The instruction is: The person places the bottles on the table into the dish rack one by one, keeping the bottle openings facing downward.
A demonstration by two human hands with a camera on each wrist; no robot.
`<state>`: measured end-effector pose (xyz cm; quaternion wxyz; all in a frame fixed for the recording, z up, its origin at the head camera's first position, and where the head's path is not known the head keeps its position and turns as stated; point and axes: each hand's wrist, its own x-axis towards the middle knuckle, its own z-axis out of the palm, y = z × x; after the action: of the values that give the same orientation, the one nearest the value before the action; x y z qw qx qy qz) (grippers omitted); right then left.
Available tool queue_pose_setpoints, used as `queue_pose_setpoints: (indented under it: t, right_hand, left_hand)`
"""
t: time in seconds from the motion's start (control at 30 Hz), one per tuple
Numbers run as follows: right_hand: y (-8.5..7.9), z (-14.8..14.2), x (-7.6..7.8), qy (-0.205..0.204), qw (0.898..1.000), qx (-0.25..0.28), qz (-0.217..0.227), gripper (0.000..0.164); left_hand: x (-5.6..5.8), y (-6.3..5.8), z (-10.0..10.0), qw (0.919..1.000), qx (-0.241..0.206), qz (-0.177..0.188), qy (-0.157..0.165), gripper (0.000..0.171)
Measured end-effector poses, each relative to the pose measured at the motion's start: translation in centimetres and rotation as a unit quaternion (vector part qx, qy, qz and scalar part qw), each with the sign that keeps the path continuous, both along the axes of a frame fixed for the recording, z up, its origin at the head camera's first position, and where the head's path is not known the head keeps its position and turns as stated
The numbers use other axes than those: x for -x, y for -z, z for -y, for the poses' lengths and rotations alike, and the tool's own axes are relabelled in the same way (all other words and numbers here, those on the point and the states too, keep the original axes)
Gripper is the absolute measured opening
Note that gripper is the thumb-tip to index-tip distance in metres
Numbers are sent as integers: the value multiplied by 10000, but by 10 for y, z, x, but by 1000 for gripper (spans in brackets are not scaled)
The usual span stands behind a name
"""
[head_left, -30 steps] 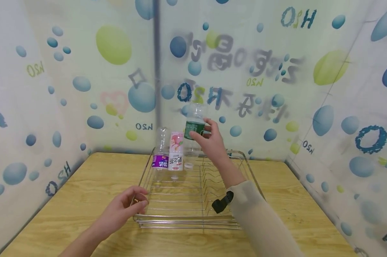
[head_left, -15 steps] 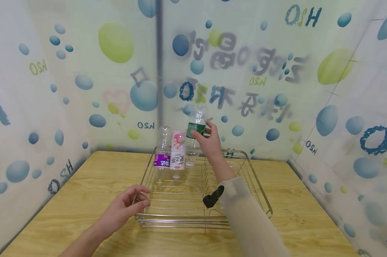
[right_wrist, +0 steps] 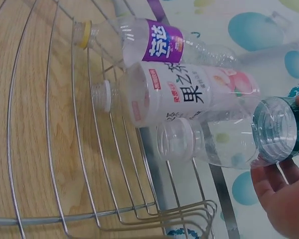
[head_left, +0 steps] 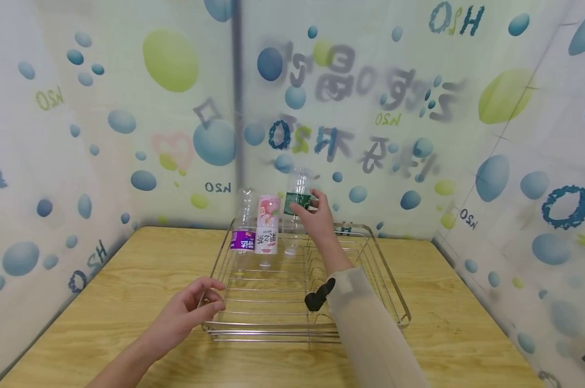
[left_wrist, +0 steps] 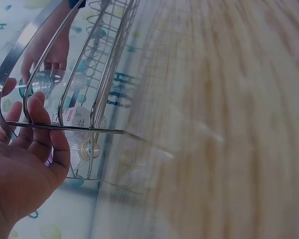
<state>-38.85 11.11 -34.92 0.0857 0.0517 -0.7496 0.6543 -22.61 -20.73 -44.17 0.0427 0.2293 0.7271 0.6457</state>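
Note:
My right hand (head_left: 318, 221) holds a clear plastic bottle with a green label (head_left: 297, 203), tilted neck-down at the back of the wire dish rack (head_left: 273, 325). In the right wrist view its open-looking white neck (right_wrist: 177, 139) points at the wires. Beside it lean two more neck-down bottles: one with a pink and white sleeve (head_left: 268, 221), one with a purple label (head_left: 242, 241) and a yellow neck ring. My left hand (head_left: 187, 310) grips the rack's front left corner; the left wrist view shows its fingers (left_wrist: 40, 142) curled around the wires.
The rack stands on a wooden table (head_left: 103, 323); bent wire dividers (head_left: 362, 253) line its right side. A patterned curtain (head_left: 176, 124) hangs close behind and on both sides. A black strap (head_left: 319, 295) circles the right wrist.
The green-labelled bottle has come down slightly and a little to the right, its neck staying near the rack wires. The right forearm has swung left. The left hand keeps its grip.

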Motion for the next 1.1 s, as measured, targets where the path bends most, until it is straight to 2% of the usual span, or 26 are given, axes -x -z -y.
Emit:
queue_pose_setpoints:
  t: [0.23,0.57,0.8,0.93,1.1]
  right_hand:
    - [10,-2,4,-163,9978,-622,153,90]
    - [22,0,7,-256,9919,-1191,348,88]
    - [24,1,7,-310,9918,-1186,352,88]
    - [26,1,8,-307,9909,-1262,351,91]
    - [29,-1,9,-307,9880,-1465,378,93]
  left_hand:
    - [-1,-1,0,10000,19,-31,-40,26]
    - [-3,-2,0,9999,81,-23,-124,25]
    - [-2,0,0,9999,66,-64,-117,26]
    - [-2,0,0,9998,117,-2,-163,25]
    - [-2,1,-1,9999,76,-91,-109,25]
